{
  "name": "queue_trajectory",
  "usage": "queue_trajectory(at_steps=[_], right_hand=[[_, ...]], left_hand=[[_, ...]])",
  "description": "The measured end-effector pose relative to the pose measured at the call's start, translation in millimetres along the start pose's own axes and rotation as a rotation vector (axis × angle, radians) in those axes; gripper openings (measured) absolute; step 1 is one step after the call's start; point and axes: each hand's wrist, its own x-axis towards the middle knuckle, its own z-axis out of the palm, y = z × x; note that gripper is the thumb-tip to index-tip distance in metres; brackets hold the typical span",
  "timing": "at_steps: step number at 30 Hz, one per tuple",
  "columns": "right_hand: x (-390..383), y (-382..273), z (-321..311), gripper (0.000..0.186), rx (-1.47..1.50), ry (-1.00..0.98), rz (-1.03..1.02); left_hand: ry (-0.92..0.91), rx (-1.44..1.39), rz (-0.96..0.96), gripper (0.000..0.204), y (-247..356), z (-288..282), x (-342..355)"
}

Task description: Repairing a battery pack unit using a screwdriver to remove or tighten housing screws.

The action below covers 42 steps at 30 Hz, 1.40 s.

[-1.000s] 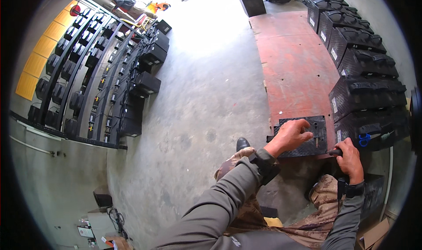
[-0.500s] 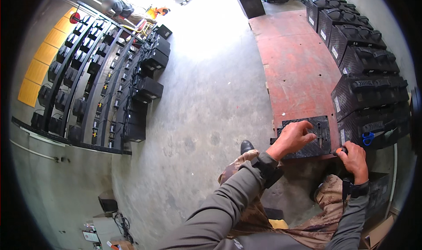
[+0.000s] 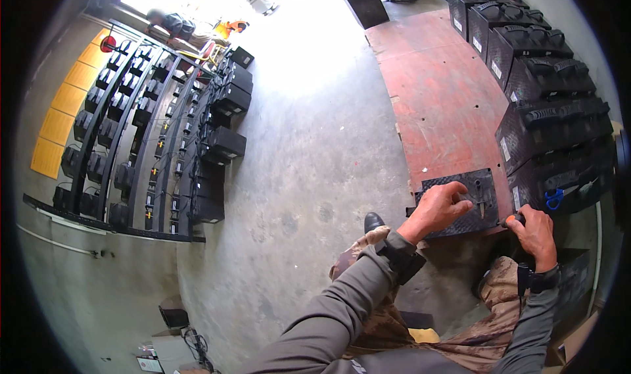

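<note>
Presently we list: our left hand (image 3: 444,208), fingers curled over a black panel (image 3: 461,225), any pinch impossible to tell; slim tool (image 3: 482,209) just right of them; our right hand (image 3: 536,233), fingers wrapped round an orange-and-black handle (image 3: 514,221); blue scissors (image 3: 554,198) beyond, to their right.

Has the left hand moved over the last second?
No, not noticeably: the left hand stays over the left part of the black panel, judged against the red board beneath.
</note>
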Motion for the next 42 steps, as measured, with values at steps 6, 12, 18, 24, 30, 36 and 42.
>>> queue_trajectory(at_steps=[6,12,18,24,30,36,42], right_hand=[[-3,-4,2,0.024,0.064,0.043,-0.071],[-5,-3,-1,0.03,0.095,-0.009,-0.246],[-11,-21,-16,0.037,0.084,0.039,-0.034],[-5,-4,1,0.026,0.037,0.044,-0.079],[-5,-11,-5,0.023,0.066,0.007,-0.267],[-12,-26,-20,0.037,0.048,-0.034,-0.04],[-2,-22,-14,0.025,0.02,-0.147,0.07]], left_hand=[[-0.04,-0.011,-0.019,0.044,1,1,-3],[-0.047,-0.014,-0.016,0.044,3,-1,-4],[-0.032,-0.012,0.003,0.043,2,0,-5],[-0.008,-0.032,0.004,0.041,-2,3,-3],[-0.006,-0.07,-0.004,0.04,-4,1,-3],[-0.002,-0.014,-0.029,0.042,-6,4,-1],[-0.001,0.011,-0.01,0.041,-4,5,-1]])
